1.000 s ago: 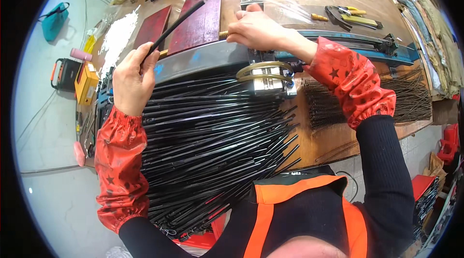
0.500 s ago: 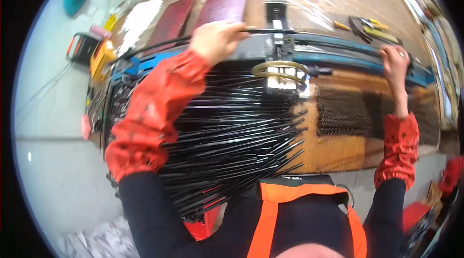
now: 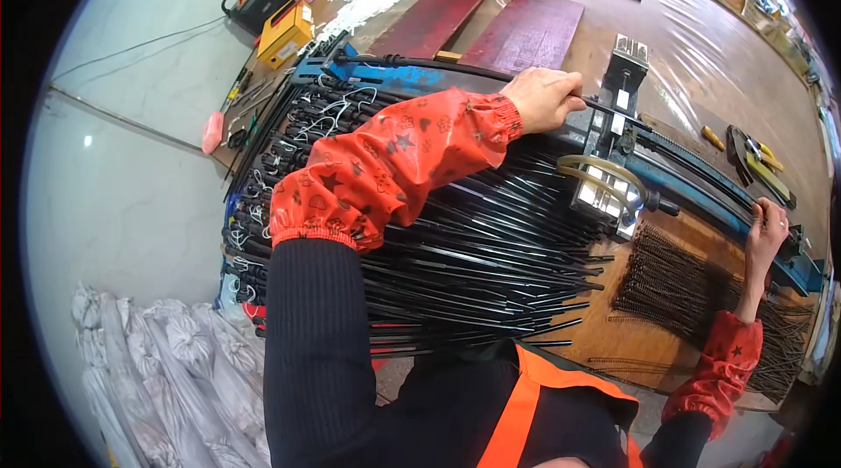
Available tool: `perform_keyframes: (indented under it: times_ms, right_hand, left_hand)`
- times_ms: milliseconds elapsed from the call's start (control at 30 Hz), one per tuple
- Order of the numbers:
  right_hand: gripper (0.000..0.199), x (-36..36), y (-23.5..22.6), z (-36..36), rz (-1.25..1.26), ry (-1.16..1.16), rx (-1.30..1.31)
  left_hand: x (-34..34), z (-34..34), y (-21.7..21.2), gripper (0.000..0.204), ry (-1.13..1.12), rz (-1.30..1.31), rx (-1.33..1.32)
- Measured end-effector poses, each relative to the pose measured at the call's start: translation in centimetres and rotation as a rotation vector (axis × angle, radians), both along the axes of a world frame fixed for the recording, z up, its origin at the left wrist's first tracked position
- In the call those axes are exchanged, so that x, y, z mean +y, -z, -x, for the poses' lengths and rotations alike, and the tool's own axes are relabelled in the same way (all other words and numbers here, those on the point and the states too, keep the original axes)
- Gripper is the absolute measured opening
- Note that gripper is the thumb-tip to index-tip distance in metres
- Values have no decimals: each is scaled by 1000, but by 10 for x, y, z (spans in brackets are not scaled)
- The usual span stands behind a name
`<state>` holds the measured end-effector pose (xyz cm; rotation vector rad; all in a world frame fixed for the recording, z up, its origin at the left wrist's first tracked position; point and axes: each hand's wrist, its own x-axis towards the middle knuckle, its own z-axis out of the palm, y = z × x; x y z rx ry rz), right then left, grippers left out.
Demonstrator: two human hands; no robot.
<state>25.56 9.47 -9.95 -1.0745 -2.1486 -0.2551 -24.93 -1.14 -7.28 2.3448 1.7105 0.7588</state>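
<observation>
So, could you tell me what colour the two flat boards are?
Dark red boards, clearest in the head view.

- A pale, glossy floor (image 3: 131, 196) lay to the left of the hands, reflecting ceiling lights as small bright spots.
- A brown wooden workbench (image 3: 701, 56), under clear plastic sheeting, extended beyond the hands.
- Tied white sacks (image 3: 166, 363) stood on the floor, lower left.

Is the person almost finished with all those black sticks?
Not nearly, it seems. A big pile of black rods lies on the table in front of the person. In hand: the left hand grips one long black rod laid along the blue jig, and the right hand rests at the jig's far end. I can't spot a finished pile.
</observation>
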Motion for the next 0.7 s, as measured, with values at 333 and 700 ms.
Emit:
perform_keyframes:
  times_ms: [333,700]
  right_hand:
    - [11,-4,1,-1,17,33,25]
    - [41,-67,-25,70,-75,-61,-130]
  left_hand:
    - [16,9,-4,23,62,169,216]
    - [4,2,1,34,41,48,189]
